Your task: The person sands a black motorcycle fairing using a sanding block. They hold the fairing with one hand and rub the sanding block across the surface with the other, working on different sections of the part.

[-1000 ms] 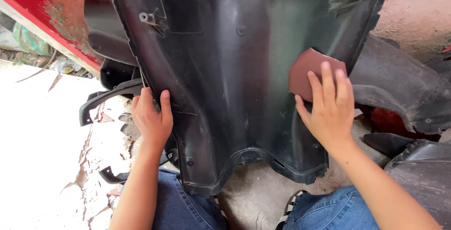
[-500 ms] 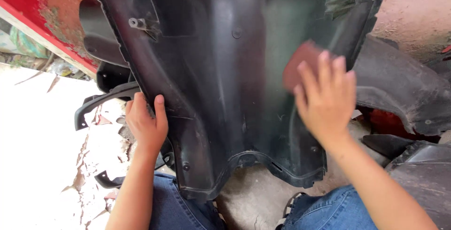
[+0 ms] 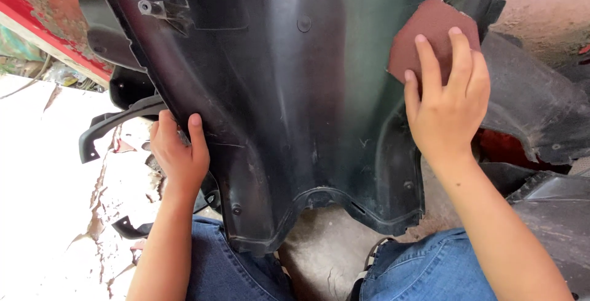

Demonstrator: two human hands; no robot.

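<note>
Surroundings: beyond your right fingertips, a second black plastic panel (image 3: 528, 104) lies overlapped by the big one, with a red part (image 3: 501, 147) showing just below it; past your left knuckles sits a curved black trim piece (image 3: 110, 126) on pale, broken ground (image 3: 43, 202), and a red rusted body edge (image 3: 43, 12) runs above that. Main item: a large black plastic liner panel (image 3: 289, 104), propped across your jeans (image 3: 239, 270), filling the space between both hands. Your left hand (image 3: 178, 156) grips its left edge, thumb over the front face, fingers curled behind it. Your right hand (image 3: 445, 107) lies flat, fingers slightly spread and extended, pressing a reddish-brown sheet of sandpaper (image 3: 427, 39) against the panel's upper right; the sheet sticks out past your fingertips.
</note>
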